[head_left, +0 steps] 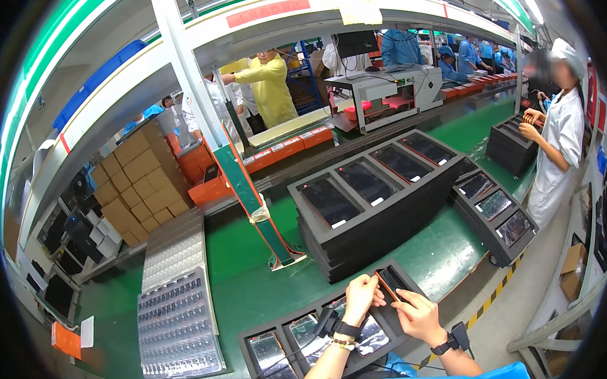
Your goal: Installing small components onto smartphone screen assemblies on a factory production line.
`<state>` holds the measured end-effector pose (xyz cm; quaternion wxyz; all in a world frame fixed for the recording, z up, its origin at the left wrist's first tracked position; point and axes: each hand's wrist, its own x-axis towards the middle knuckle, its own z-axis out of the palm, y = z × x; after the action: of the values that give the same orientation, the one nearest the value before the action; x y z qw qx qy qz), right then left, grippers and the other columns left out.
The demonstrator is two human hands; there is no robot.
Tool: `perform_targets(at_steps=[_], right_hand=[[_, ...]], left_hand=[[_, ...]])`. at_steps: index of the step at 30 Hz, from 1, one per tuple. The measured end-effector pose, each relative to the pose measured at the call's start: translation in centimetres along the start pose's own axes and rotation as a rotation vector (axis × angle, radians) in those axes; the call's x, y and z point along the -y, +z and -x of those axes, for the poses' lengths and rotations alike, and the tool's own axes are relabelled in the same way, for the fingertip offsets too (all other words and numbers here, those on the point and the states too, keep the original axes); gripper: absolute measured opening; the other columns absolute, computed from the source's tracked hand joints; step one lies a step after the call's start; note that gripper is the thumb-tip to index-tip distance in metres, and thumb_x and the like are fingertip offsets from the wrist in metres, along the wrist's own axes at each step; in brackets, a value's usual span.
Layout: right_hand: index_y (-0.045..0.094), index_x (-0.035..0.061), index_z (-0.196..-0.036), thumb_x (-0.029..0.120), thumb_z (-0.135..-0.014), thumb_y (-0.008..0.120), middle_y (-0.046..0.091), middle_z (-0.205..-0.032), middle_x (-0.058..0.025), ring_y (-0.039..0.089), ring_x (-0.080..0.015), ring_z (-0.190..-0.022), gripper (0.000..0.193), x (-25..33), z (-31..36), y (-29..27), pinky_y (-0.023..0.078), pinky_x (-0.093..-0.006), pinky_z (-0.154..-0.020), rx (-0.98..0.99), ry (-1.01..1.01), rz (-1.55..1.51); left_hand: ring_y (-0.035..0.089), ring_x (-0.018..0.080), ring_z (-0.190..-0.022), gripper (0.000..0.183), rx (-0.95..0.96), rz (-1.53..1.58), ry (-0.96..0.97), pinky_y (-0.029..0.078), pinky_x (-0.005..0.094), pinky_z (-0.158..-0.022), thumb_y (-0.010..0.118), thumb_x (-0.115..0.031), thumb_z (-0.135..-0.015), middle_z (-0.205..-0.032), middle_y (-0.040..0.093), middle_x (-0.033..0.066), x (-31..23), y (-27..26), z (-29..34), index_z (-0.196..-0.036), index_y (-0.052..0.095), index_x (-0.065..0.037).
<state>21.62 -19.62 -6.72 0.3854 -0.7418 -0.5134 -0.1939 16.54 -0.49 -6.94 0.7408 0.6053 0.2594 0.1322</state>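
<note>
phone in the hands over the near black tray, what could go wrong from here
1. The phone is pinched only at its edges by the left hand and right hand above the near tray; it could slip and hit the tray's rim.
2. The near tray sits close to the bench edge, so a knock might push it off.
3. The tall tray stack stands just beyond the hands; a bump could shift the phones on top.

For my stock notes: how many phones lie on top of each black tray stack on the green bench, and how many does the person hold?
Tall tray stack, phones on top: 4
Lower tray stack to its right, phones on top: 3
Near tray under the hands, phones: 3
Phone held between left hand and right hand: 1
Total: 11
</note>
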Motion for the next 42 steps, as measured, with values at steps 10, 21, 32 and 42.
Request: perform_targets(at_steps=[10, 21, 32, 42], right_hand=[[0.075, 0.0079, -0.091, -0.001, -0.074, 0.070, 0.073, -0.114, -0.0148, 0.072, -0.0315, -0.100, 0.019, 0.0, -0.2, -0.1, 0.059, -0.0374, -0.084, -0.059, 0.025, -0.036], [0.076, 0.0095, -0.096, 0.003, -0.077, 0.069, 0.073, -0.117, -0.0134, 0.072, -0.0293, -0.105, 0.021, -0.7, 0.2, 0.1, 0.060, -0.0361, -0.087, -0.027, 0.021, -0.017], [0.076, 0.0090, -0.095, 0.002, -0.076, 0.069, 0.073, -0.117, -0.0138, 0.072, -0.0291, -0.107, 0.022, -0.9, 0.1, 0.0, 0.059, -0.0360, -0.088, -0.029, 0.051, -0.019], [0.076, 0.0100, -0.091, 0.004, -0.076, 0.072, 0.073, -0.117, -0.0142, 0.073, -0.0296, -0.105, 0.017, -0.6, 0.2, 0.1, 0.060, -0.0359, -0.088, -0.007, 0.048, -0.076]], left_hand=[[0.061, 0.0127, -0.044, 0.033, 0.169, -0.159, 0.010, 0.046, 0.0232, -0.041, 0.062, -0.026, -0.102, -0.058, 0.063, 0.0048, -2.1, -1.8, -1.6, -0.076, 0.059, -0.006], [0.065, 0.0172, -0.045, 0.030, 0.125, -0.323, 0.008, 0.047, 0.0257, -0.041, 0.056, -0.018, -0.097, -0.059, 0.066, 0.0110, -4.5, -0.1, -0.9, -0.073, 0.058, -0.001], [0.070, 0.0152, -0.066, 0.036, 0.277, 0.197, -0.269, 0.057, 0.0245, -0.063, 0.057, -0.042, -0.105, -0.079, 0.068, 0.0079, -1.5, -0.6, -1.5, -0.097, 0.056, -0.006], [0.071, 0.0143, -0.082, 0.025, 0.214, -0.017, -0.094, 0.057, 0.0268, -0.062, 0.055, -0.035, -0.106, -0.095, 0.068, 0.0060, 1.5, -0.6, -2.5, -0.111, 0.052, -0.011]])
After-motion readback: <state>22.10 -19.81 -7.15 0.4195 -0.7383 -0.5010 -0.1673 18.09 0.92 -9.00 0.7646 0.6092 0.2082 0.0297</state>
